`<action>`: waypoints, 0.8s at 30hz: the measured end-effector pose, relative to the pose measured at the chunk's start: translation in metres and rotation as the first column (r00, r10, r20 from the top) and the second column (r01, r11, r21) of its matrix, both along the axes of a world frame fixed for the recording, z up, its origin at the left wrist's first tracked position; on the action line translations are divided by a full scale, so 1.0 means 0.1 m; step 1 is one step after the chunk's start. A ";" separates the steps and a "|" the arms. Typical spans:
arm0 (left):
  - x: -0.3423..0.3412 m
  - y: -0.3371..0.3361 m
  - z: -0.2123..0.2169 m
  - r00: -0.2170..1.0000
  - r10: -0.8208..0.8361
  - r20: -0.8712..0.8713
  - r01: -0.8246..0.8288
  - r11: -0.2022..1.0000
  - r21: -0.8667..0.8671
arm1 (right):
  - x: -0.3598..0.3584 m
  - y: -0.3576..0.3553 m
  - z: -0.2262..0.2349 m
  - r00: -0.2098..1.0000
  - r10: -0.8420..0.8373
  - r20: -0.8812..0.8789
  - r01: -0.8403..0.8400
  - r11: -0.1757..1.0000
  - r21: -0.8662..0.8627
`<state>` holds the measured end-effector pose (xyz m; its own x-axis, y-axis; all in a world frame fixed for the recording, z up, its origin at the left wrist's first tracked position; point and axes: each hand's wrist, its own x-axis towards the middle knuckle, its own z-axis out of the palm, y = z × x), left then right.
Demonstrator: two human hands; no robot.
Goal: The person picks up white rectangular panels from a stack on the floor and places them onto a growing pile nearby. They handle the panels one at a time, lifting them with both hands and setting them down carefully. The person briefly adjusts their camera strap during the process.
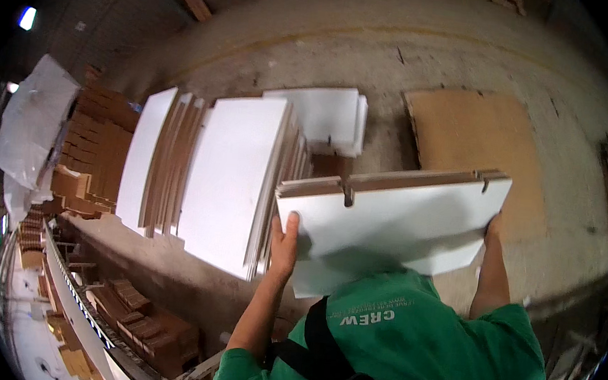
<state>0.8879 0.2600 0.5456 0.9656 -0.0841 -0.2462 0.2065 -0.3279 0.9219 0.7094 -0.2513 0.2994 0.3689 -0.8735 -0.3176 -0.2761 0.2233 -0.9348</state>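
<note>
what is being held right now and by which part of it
A stack of white notched boards, held by its two short ends: the left hand at the left end, the right hand at the right.

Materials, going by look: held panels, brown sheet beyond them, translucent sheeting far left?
Held panels: probably fibreboard or similar, smooth white face, brown at the edges.
Brown sheet: likely cardboard, matte and plain tan; bare fibreboard also possible.
Translucent sheeting: apparently thin plastic film, pale, creased, letting some background show through.
</note>
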 end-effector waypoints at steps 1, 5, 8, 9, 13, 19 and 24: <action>0.20 -0.18 -0.07 1.000 -0.012 0.022 0.012 1.000 -0.003 | 0.21 -0.19 -0.07 1.000 0.017 0.002 -0.017 1.000 -0.014; 1.09 -0.69 -0.65 0.986 0.083 -0.146 -0.089 0.996 -0.033 | 1.05 -1.18 -0.19 0.985 0.123 -0.124 -0.142 0.977 -0.158; 1.47 -1.13 -0.57 0.971 0.108 -0.213 -0.124 0.990 -0.065 | 1.59 -1.67 -0.08 0.987 0.161 -0.028 -0.164 0.972 -0.171; 1.59 -1.32 -0.49 0.963 0.118 -0.241 -0.133 0.990 -0.046 | 1.67 -1.75 -0.04 0.989 0.149 0.007 -0.147 0.980 -0.132; 2.23 -1.72 -0.44 0.963 0.060 -0.261 -0.065 0.998 -0.009 | 2.07 -1.99 -0.01 0.995 0.088 -0.048 -0.088 0.996 -0.008; 3.39 -2.29 -0.36 0.939 0.082 -0.333 -0.024 0.984 0.176 | 2.96 -2.60 0.07 0.992 0.090 -0.091 -0.089 0.996 0.020; 4.65 -2.83 -0.70 0.970 0.018 -0.243 -0.006 0.999 0.051 | 4.10 -3.23 0.50 0.985 0.123 -0.120 -0.129 0.991 -0.042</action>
